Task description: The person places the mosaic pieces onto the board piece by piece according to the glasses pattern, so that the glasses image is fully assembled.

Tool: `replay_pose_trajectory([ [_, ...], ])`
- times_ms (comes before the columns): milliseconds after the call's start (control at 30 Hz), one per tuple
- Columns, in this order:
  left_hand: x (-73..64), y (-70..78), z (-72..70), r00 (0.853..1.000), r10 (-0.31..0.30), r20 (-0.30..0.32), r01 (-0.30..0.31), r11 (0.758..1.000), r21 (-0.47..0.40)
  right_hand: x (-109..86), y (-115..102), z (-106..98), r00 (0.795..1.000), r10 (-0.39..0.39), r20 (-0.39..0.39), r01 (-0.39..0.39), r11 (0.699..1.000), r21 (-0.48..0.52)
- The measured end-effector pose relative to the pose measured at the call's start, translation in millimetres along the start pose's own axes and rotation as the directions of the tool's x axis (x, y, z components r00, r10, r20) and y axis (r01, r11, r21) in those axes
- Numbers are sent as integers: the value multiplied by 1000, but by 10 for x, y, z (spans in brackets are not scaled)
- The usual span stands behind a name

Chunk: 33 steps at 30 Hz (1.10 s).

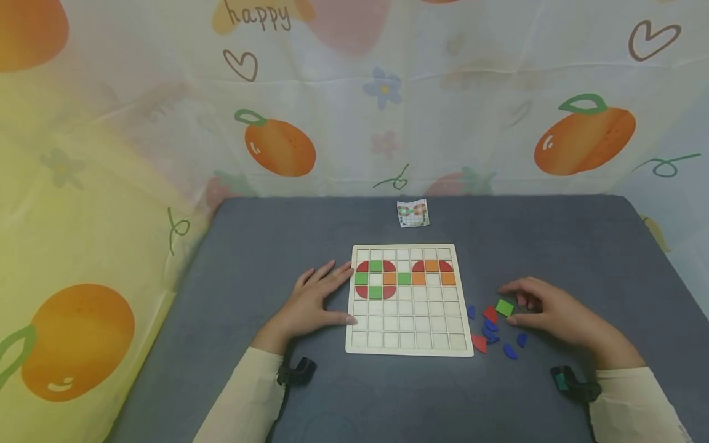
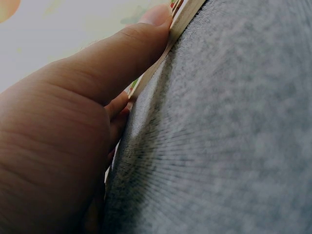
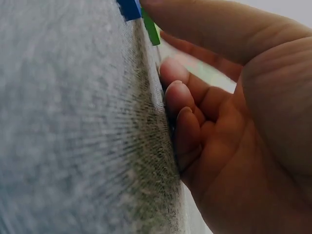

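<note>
A square wooden grid board [image 1: 408, 346] lies flat on the table, with red, green and orange pieces set in its upper rows. My left hand [image 1: 310, 301] rests spread at the board's left side, fingertips and thumb [image 2: 157, 17] on its edge. To the right of the board my right hand [image 1: 554, 311] is low over the table. Its thumb and index finger are parted on either side of a loose green square tile [image 1: 504, 307], and the other fingers are curled in. Beside the tile lie red quarter-circle pieces [image 1: 479, 344] and several blue pieces [image 1: 510, 351].
A small printed card [image 1: 413, 213] with a coloured grid pattern lies behind the board. The table [image 1: 277, 234] has a dark grey cloth top. A patterned curtain [image 1: 443, 80] hangs along its back and left side.
</note>
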<state>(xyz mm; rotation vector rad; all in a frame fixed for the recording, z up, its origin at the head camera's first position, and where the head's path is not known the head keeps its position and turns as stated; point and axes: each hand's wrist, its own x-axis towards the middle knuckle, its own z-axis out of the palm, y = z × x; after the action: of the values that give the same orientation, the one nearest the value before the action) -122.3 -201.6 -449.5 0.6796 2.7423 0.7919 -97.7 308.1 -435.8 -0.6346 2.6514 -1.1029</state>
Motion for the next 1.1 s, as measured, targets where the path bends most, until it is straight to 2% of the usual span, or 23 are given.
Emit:
replay_pose_trajectory([
  [100,0,3,-3,1000,-4,3,4,1000,-3,-13,23,-6,998,-60,-3,60,998,20],
  [200,1,7,-5,1000,-5,5,5,1000,-4,-13,32,-4,997,-70,-7,71,997,28],
  [433,-1,-6,0,1000,-5,7,5,1000,0,5,-9,17,1000,11,-28,-11,1000,3],
  [600,0,-13,6,1000,1,3,-1,1000,0,23,-31,43,995,65,-71,-67,997,-36],
  [767,4,-17,11,1000,2,1,-2,1000,2,38,-31,64,990,69,-122,-80,993,-91],
  [933,6,-28,14,1000,6,-4,-6,1000,4,48,-24,85,984,37,-174,-61,989,-133],
  [1100,4,-22,7,1000,6,-2,-6,1000,2,60,-8,99,981,40,-190,-70,986,-151],
])
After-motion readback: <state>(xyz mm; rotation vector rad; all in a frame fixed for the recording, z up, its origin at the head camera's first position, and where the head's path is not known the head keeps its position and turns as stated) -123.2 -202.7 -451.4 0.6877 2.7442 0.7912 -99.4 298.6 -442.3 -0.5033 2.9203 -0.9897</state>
